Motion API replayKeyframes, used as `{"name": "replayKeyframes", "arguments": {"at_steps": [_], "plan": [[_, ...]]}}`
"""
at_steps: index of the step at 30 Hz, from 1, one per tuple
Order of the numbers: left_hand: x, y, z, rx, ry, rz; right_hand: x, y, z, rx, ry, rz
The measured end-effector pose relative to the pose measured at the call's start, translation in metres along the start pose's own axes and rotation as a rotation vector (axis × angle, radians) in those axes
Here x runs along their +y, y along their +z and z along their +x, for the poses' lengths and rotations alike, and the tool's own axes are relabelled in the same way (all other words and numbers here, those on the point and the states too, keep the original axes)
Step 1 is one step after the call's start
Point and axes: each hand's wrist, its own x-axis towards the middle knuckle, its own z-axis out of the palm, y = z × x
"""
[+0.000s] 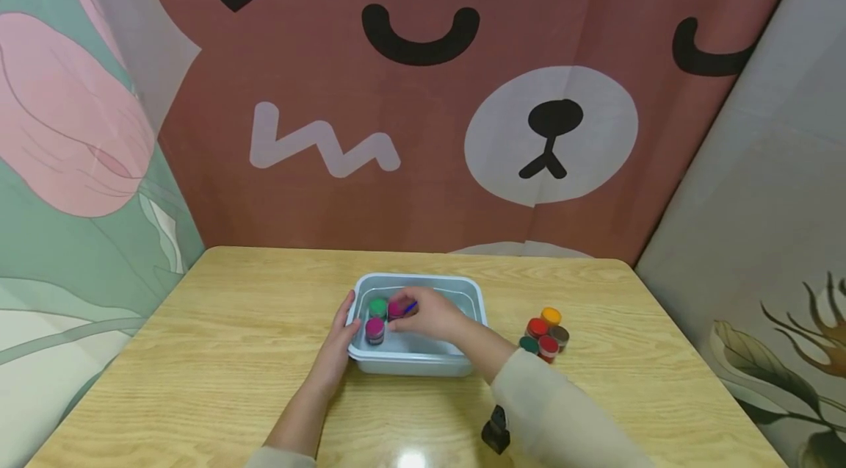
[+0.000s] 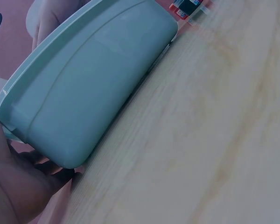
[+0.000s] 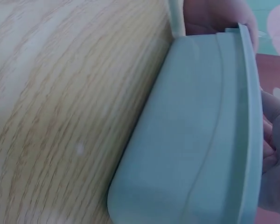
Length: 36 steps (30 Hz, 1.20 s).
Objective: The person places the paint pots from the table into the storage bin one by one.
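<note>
A pale blue plastic bin (image 1: 416,365) stands on the table in the head view. My left hand (image 1: 338,343) grips its left end, thumb over the rim and fingers along the outside wall; the left wrist view shows that hand (image 2: 18,186) at the bin's end. Inside the bin my right hand (image 1: 429,314) pinches a small paint jar with a blue lid (image 1: 411,306), partly covered by the fingers. Close beside it are a green-lidded jar (image 1: 378,308) and two magenta-lidded jars, one nearer me (image 1: 374,330) and one at my right fingertips (image 1: 396,310). The bin wall (image 3: 182,140) hides the jars in the right wrist view.
Several more jars with orange (image 1: 551,316), red, brown and dark green lids stand grouped on the table right of the bin. A small black object (image 1: 496,433) shows by my right sleeve. A curtain with a bear print (image 1: 423,196) hangs behind the table.
</note>
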Motion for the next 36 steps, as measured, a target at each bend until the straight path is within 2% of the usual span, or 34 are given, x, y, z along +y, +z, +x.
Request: {"name": "replayKeyframes", "arguments": {"at_steps": [14,26,36], "plan": [[0.001,0.001,-0.001,0.009,-0.023,0.007,0.009,-0.027,-0.026,0.076,0.081,0.072],[0.000,0.001,-0.001,0.009,-0.013,0.003,0.028,-0.054,-0.051,0.217,0.142,0.132],[0.000,0.000,0.000,0.018,-0.014,0.009,0.050,-0.077,-0.075,0.275,0.123,0.119]]}}
